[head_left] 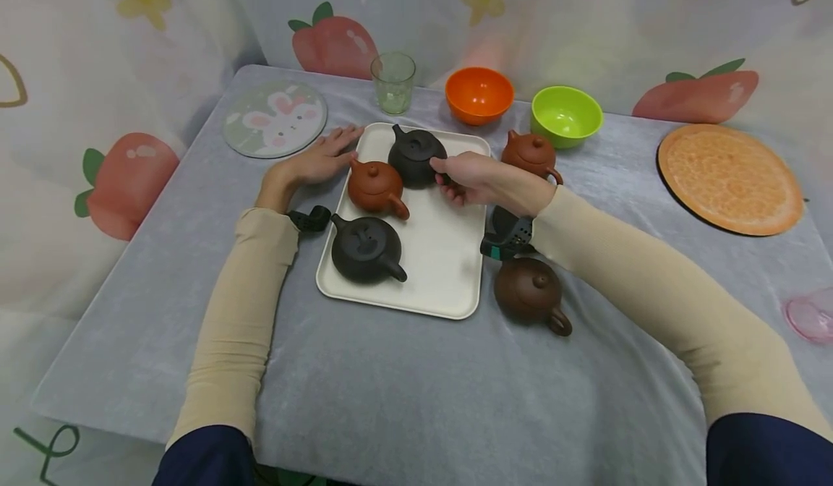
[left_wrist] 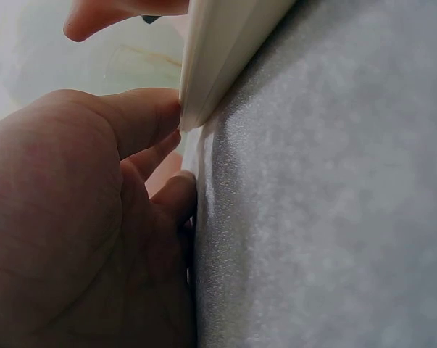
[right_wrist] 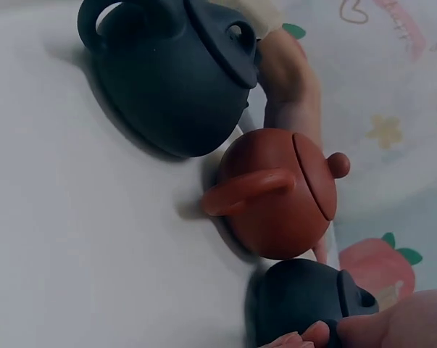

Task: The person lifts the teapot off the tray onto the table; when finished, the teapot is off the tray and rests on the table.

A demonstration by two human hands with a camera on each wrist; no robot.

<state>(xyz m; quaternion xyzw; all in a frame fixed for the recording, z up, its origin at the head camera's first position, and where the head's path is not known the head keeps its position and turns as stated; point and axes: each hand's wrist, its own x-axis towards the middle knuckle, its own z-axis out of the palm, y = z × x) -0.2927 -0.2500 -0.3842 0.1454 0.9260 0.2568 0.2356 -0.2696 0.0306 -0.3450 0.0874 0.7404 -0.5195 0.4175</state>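
Note:
My right hand (head_left: 475, 176) pinches the handle of a black teapot (head_left: 413, 155) at the back of a cream tray (head_left: 442, 254). In the right wrist view, the thumb and fingers meet at this black teapot (right_wrist: 294, 297), its handle mostly hidden. My left hand (head_left: 317, 159) lies at the tray's left edge with fingers extended, and its thumb touches the tray rim (left_wrist: 193, 87) in the left wrist view. Between the hands, a reddish-brown teapot (head_left: 374, 186) stands on the tray. A second black teapot (head_left: 366, 249) sits nearer the front, handle toward the lower right.
Right of the tray stand a reddish-brown teapot (head_left: 528, 155) and a dark brown teapot (head_left: 530, 291). Behind are a glass (head_left: 393, 84), an orange bowl (head_left: 479, 97) and a green bowl (head_left: 566, 117). Round mats lie at left (head_left: 276, 118) and right (head_left: 732, 178); a pink glass (head_left: 810, 316) is far right.

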